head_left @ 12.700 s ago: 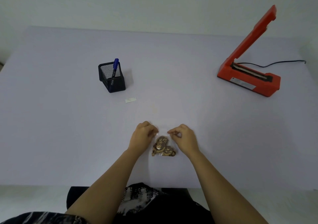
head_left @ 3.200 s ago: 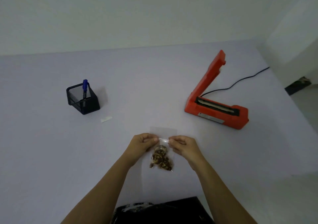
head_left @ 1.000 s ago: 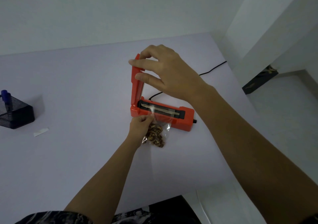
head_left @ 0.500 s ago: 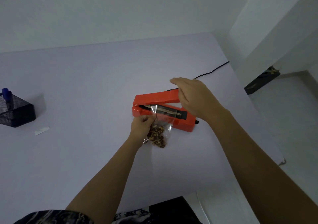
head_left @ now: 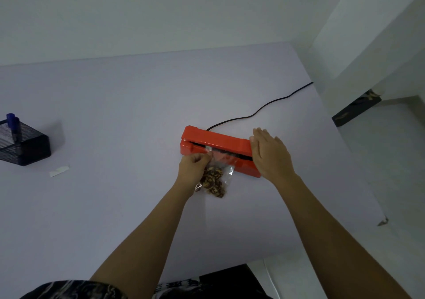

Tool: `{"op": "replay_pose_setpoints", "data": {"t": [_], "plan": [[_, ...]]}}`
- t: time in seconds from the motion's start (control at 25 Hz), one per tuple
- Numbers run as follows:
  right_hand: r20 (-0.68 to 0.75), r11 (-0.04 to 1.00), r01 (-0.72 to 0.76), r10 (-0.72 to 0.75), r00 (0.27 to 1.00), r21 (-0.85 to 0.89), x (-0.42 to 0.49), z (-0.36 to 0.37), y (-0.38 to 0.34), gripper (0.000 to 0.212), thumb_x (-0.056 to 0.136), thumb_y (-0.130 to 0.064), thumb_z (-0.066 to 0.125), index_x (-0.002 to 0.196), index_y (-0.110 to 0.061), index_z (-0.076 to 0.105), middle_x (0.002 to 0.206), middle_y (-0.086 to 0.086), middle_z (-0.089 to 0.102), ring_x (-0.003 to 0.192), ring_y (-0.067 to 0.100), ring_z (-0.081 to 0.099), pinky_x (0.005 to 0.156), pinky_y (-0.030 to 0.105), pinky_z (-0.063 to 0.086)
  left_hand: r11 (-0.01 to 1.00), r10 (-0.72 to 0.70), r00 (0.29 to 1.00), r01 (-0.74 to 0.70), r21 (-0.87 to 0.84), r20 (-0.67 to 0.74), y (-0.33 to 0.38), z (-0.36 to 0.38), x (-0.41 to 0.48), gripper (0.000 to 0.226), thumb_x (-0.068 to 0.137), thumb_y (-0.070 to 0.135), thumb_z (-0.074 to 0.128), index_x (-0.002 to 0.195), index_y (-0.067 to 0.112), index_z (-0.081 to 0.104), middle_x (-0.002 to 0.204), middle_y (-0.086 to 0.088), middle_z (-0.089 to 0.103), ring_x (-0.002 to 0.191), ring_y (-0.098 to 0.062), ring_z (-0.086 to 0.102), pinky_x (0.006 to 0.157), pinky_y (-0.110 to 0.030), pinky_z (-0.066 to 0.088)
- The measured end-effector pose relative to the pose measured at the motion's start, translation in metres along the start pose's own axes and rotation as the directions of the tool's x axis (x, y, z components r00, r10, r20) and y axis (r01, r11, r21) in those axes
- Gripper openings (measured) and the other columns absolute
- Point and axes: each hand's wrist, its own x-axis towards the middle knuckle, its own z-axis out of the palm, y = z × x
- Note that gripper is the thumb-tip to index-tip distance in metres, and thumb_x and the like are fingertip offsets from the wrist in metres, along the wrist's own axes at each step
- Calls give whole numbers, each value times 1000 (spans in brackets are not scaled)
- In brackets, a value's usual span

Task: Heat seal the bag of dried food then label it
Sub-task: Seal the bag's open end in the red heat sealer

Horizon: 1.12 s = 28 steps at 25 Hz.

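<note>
The red heat sealer [head_left: 213,140] lies on the white table with its lid down. The clear bag of dried food [head_left: 213,180] rests in front of it, its open top tucked under the lid. My left hand [head_left: 194,166] pinches the bag's upper left corner right at the sealer's front. My right hand [head_left: 271,155] lies flat, fingers together, pressing on the right end of the lid. A small white label [head_left: 59,171] lies on the table to the far left.
A black mesh pen holder [head_left: 23,147] with a blue marker [head_left: 12,126] stands at the left edge. The sealer's black cord [head_left: 264,106] runs back right to the table's edge [head_left: 340,138]. Beyond that edge the floor drops away.
My right hand has pushed the sealer's lid from nearly shut down onto the bag's top. My left hand has kept its hold on the bag.
</note>
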Motion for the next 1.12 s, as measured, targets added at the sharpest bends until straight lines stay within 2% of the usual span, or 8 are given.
{"op": "replay_pose_setpoints", "data": {"t": [0.24,0.48,0.64,0.92,1.12], "plan": [[-35,999,-25,27,999,31,0,17,6,53,97,-33,17,137,-7,40,145,10,43,139,22,31,115,41,20,1000,16,999,-15,-25,49,-2,-5,-1,36,88,29,61,83,-7,67,87,-31,67,74,-30,62,79,-48,54],[-89,994,-48,57,994,94,1,25,4,57,92,-31,14,134,-7,45,141,9,48,138,19,33,115,37,19,999,49,998,-50,19,48,-1,-7,-2,29,88,29,61,80,3,71,79,-19,70,72,-21,64,70,-37,53],[-110,989,-55,70,991,135,1,29,4,56,93,-30,14,135,-7,43,142,8,46,139,18,31,116,35,15,998,55,997,-56,24,46,0,-8,-3,23,89,28,61,76,12,73,70,-2,70,66,-11,64,64,-24,50],[-139,987,-36,59,989,160,3,33,5,54,94,-27,16,134,-6,43,141,8,47,139,18,30,116,32,13,999,46,998,-47,17,45,0,-9,-3,25,88,29,62,76,10,72,72,-5,71,66,-14,66,64,-27,53],[-145,987,-29,52,988,159,1,34,6,53,94,-27,16,135,-5,43,142,9,47,139,18,30,116,32,14,999,32,998,-32,5,52,0,-8,-4,23,89,27,61,75,12,71,67,1,69,59,-6,63,58,-21,48]]}}
